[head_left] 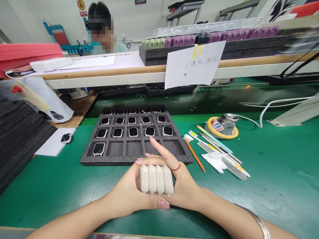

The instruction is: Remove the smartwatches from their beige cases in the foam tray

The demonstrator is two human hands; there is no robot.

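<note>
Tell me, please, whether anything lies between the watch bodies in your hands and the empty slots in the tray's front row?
Nothing visible does. The four watch bodies sit pressed between the left hand and right hand, just short of the foam tray; only bare green mat separates them. The tools lie off to the right.

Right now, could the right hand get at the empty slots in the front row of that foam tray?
Probably yes: the right hand sits just before the foam tray, forefinger already over its front row, though it helps hold four watch cases.
</note>
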